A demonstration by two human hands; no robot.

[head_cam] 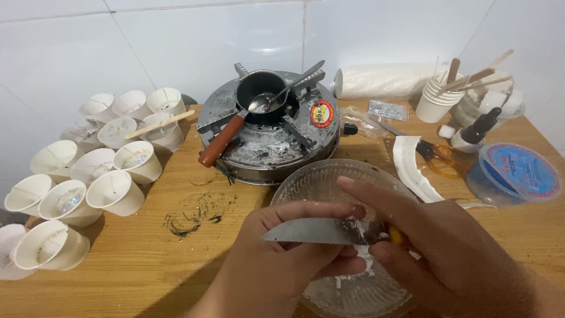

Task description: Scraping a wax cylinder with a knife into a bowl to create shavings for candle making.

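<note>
While the right hand (pixel 447 253) grips a flat steel knife (pixel 318 231) by its handle, the left hand (pixel 282 259) closes on a white wax lump (pixel 360 227) under the blade, so shavings drop into the ribbed glass bowl (pixel 318 182) beneath, with the round metal stove (pixel 271 126) beyond.

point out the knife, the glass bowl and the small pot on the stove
knife (pixel 312 231), head view, on the flat of the blade.
glass bowl (pixel 321 179), head view, on its far rim.
small pot (pixel 259 88), head view, on its dark inner wall.

White paper cups (pixel 115 191), reddish-brown pan handle (pixel 220 141), blue tub lid (pixel 521 171)
</note>
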